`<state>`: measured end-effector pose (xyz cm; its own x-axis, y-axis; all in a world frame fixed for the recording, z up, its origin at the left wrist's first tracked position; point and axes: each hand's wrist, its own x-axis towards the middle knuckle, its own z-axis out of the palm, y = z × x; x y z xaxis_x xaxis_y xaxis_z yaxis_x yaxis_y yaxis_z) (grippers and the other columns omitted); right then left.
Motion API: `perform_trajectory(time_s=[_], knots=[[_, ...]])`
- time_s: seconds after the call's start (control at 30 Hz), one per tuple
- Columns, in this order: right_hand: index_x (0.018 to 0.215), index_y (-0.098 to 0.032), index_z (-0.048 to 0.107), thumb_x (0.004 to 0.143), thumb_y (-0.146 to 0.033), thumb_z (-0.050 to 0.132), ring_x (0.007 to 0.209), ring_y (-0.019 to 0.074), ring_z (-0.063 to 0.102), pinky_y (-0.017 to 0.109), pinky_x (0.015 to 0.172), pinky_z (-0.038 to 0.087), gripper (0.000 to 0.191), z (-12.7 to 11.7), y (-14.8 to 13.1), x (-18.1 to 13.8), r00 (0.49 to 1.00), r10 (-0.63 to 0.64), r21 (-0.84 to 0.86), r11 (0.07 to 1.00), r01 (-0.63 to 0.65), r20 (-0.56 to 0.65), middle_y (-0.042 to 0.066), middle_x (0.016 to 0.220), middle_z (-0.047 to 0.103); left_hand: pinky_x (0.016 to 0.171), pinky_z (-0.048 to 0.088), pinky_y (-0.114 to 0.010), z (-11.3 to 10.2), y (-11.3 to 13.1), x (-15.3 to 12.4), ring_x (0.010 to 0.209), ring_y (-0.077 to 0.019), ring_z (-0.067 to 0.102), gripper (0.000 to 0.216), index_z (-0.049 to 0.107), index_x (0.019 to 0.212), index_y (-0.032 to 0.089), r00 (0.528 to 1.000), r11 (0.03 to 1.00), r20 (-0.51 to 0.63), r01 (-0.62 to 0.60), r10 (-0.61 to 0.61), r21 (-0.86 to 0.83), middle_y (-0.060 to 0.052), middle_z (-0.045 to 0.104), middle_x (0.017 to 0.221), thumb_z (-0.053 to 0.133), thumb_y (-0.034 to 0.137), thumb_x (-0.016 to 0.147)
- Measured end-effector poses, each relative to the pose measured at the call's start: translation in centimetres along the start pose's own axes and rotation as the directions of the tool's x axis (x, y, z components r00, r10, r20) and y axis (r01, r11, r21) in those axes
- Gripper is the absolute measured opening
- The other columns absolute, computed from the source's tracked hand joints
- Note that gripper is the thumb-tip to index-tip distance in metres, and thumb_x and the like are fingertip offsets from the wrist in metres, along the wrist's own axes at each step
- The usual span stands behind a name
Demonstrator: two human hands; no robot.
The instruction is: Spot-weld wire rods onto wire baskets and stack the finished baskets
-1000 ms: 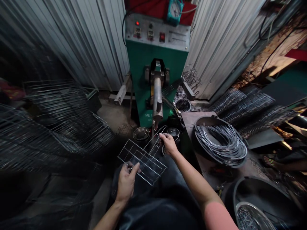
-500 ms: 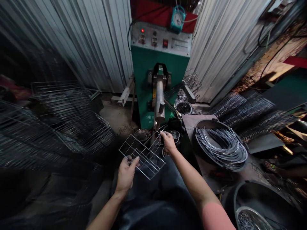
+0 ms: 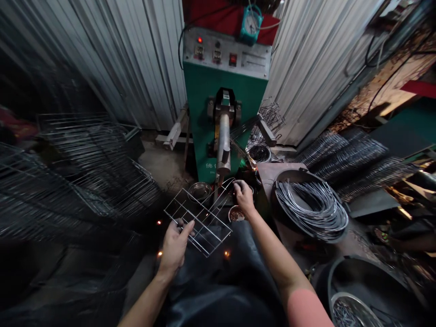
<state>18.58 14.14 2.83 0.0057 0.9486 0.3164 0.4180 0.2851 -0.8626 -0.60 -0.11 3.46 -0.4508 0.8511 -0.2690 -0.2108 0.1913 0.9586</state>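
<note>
A flat wire grid (image 3: 197, 220) is held out in front of me under the metal arm (image 3: 223, 141) of a green welding machine (image 3: 225, 91). My left hand (image 3: 175, 245) grips the grid's near left edge, fingers closed round the wire. My right hand (image 3: 243, 196) is closed on a curved wire at the grid's far right corner, beside the machine's tip. Small orange sparks lie scattered below the grid.
Stacks of wire racks (image 3: 85, 172) fill the left side. A round tub of coiled wire rings (image 3: 309, 209) stands at the right, with more wire bundles (image 3: 354, 159) behind it. Small metal bowls (image 3: 200, 190) sit at the machine's foot. A large pan (image 3: 357, 295) is at lower right.
The grid has shifted slightly left and toward the machine's tip. My right hand moved up to the tip. Sparks have appeared below the grid.
</note>
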Motion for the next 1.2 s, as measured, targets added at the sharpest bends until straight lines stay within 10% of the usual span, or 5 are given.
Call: perform_trajectory(time_s=[0.13,0.33,1.2], knots=[[0.093,-0.019,0.064,0.088,-0.027,0.049,0.098,0.0209,0.05,0.033,0.087,0.042,0.017,-1.7,0.2,2.2,0.928,-0.255,-0.282,0.901,0.329,0.271,0.009,0.1,0.06,0.057,0.04,-0.024,0.0,-0.1,0.1,0.052,-0.0112,0.051,0.046,0.049,0.084,0.018,1.0,1.0,-0.008,-0.008,0.008,0.016,0.006,0.052,0.054,0.072,0.048,0.058],[0.097,-0.019,0.063,0.089,-0.027,0.054,0.096,0.0208,0.047,0.034,0.087,0.038,0.015,-3.1,-0.3,4.3,0.775,-0.292,-0.371,0.748,0.551,0.56,0.008,0.101,0.062,0.056,0.04,-0.024,0.0,0.0,0.3,0.051,-0.0103,0.051,0.048,0.049,0.084,0.017,1.0,1.0,-0.021,0.002,-0.002,0.01,0.007,0.051,0.054,0.074,0.047,0.055],[0.097,-0.023,0.064,0.089,-0.035,0.053,0.109,0.0238,0.047,0.035,0.081,0.028,0.018,-2.5,-3.0,5.1,0.808,-0.151,-0.603,0.591,0.535,0.569,0.005,0.095,0.068,0.049,0.041,-0.022,-0.8,1.1,2.0,0.047,-0.0093,0.05,0.044,0.047,0.075,0.018,1.0,0.996,0.018,-0.023,0.024,-0.085,0.007,0.05,0.054,0.076,0.041,0.05]])
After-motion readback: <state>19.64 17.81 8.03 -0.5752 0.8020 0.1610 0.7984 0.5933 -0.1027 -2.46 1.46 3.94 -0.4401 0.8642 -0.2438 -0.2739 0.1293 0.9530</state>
